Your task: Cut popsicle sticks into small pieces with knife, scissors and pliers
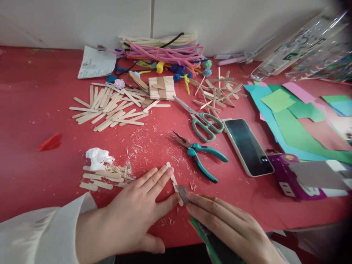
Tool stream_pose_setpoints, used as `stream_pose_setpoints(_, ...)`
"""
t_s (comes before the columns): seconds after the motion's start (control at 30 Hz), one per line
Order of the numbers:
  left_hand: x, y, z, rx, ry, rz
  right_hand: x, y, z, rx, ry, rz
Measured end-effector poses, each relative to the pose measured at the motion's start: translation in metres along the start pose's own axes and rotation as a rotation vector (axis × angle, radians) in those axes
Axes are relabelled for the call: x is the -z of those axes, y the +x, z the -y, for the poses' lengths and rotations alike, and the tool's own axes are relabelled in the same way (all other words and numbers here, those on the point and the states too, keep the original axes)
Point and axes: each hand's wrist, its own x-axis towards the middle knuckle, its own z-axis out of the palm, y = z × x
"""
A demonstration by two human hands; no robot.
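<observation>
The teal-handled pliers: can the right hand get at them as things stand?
Probably yes: the pliers lie just beyond the right hand, with nothing on top and only wood shavings between. It would likely have to let go of the knife first.

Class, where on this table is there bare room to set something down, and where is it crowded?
Widest: the left of the table, around the red scrap and left of the stick pile. Smaller: the patch bordered by the right hand, phone and purple tool. Crowded: the back, with pipe cleaners, and the right, with coloured paper.
</observation>
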Motion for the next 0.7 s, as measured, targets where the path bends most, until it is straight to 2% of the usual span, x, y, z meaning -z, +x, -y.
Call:
stream_pose_setpoints(0.17,-0.002,-0.001,0.000,-0.011,0.023,-0.051,0.000,-0.001,0.001,-0.002,-0.020,-0.004)
stream_pose_setpoints(0.5,-0.002,-0.001,0.000,-0.011,0.022,-0.044,0.003,-0.003,-0.005,0.037,-0.009,0.072)
stream_pose_setpoints(0.57,0.000,0.000,-0.001,-0.013,0.027,-0.025,0.004,0.002,-0.003,0.052,-0.027,0.031)
stream_pose_setpoints(0.7,0.003,0.001,-0.002,-0.004,0.032,0.006,-0.005,0.008,0.003,0.108,-0.096,-0.142)
